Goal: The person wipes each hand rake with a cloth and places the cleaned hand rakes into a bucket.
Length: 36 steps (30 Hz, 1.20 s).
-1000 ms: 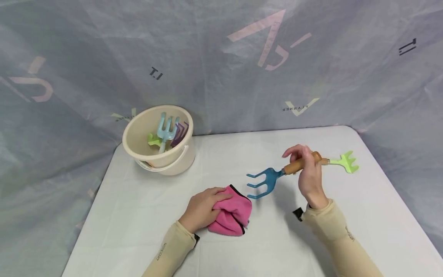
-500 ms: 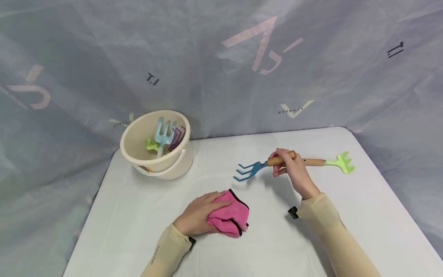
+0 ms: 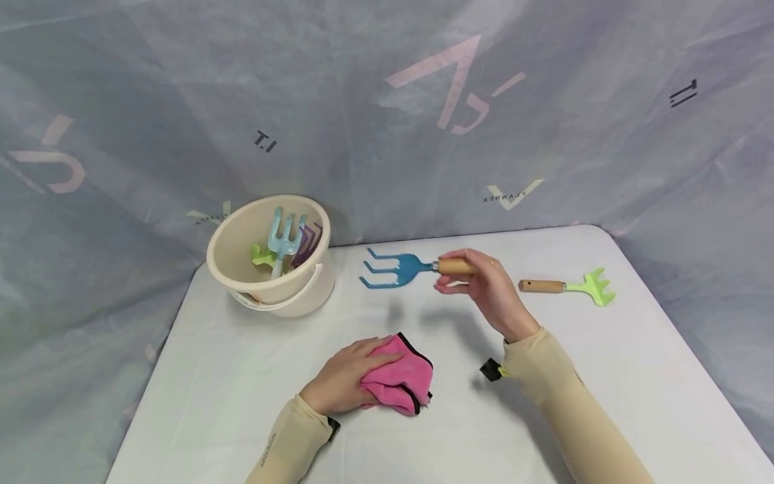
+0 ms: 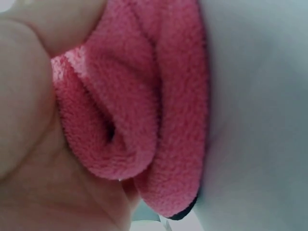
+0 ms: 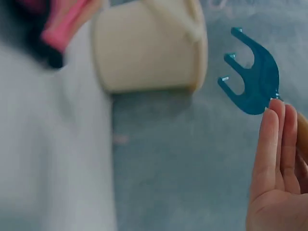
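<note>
My right hand (image 3: 492,292) holds a blue hand rake (image 3: 399,270) by its wooden handle, raised above the table. Its three bent tines point left, towards the bucket. The right wrist view shows the blue rake head (image 5: 260,72) beyond the fingertips; most of the handle is hidden there. On the table my left hand (image 3: 345,376) grips a bunched pink cloth (image 3: 405,370) with black edging. Folds of the pink cloth (image 4: 178,106) lie between thumb and fingers in the left wrist view.
A cream bucket (image 3: 226,259) stands at the back left, with a light blue hand fork (image 3: 284,238), a purple rake (image 3: 308,243) and a green tool (image 3: 262,255) inside. A green hand rake (image 3: 592,288) lies at the right. Behind the white table (image 3: 242,376) hangs a grey sheet (image 3: 363,134).
My right hand has carried the blue hand rake leftwards towards the bucket, away from the green rake, whose handle now shows fully. The left hand stays on the cloth.
</note>
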Tool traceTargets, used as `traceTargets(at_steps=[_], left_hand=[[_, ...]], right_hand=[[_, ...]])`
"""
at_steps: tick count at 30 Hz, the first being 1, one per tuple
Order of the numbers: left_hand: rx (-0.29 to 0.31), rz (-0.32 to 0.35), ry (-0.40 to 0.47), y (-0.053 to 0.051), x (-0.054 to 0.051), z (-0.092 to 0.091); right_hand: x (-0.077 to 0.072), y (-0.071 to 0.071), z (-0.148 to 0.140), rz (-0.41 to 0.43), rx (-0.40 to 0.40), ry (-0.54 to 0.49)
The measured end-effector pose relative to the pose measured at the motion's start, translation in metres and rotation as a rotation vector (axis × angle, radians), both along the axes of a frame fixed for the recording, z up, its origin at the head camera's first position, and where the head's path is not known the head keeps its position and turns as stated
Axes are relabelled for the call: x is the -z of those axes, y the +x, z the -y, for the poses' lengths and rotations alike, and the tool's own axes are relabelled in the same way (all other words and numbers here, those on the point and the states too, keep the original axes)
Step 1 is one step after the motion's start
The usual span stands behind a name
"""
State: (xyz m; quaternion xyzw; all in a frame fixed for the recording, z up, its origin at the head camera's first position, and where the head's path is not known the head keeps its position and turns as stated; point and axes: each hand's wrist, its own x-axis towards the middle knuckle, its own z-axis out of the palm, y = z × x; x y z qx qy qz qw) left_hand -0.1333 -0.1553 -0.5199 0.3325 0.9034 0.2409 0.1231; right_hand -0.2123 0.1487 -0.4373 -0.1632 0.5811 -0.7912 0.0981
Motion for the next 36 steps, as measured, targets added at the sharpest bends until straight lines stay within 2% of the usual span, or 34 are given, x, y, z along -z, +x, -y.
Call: traceTargets(at_steps=[4,7,10,13,16,20,23,25,28,36], left_hand=[[0.003,-0.011,0.003,-0.001,0.001,0.000],[-0.004,0.007,0.017,-0.004,0.000,0.004],[-0.003,0.016,0.045,-0.012,-0.002,0.014],[0.010,0.032,0.089,-0.020,-0.003,0.037],[0.000,0.099,0.157,-0.028,-0.001,0.067],[-0.056,0.287,0.277,-0.034,0.003,0.096],[-0.084,0.410,0.338,-0.037,0.006,0.104],[-0.094,0.452,0.353,-0.039,0.008,0.104],[-0.100,0.460,0.351,-0.040,0.008,0.103],[-0.148,0.472,0.342,-0.037,0.006,0.102]], right_hand=[[-0.028,-0.010,0.035,-0.047,-0.063,-0.004],[-0.042,-0.022,0.063,-0.062,-0.099,0.033],[-0.051,-0.034,0.091,-0.051,-0.117,0.069],[-0.051,-0.044,0.115,-0.029,-0.135,0.097],[-0.049,-0.050,0.135,0.013,-0.185,0.135],[-0.047,-0.054,0.156,0.037,-0.282,0.258],[-0.046,-0.054,0.164,-0.020,-0.277,0.387],[-0.045,-0.053,0.164,-0.057,-0.245,0.452],[-0.042,-0.053,0.157,-0.071,-0.213,0.499],[-0.031,-0.052,0.121,-0.086,-0.156,0.482]])
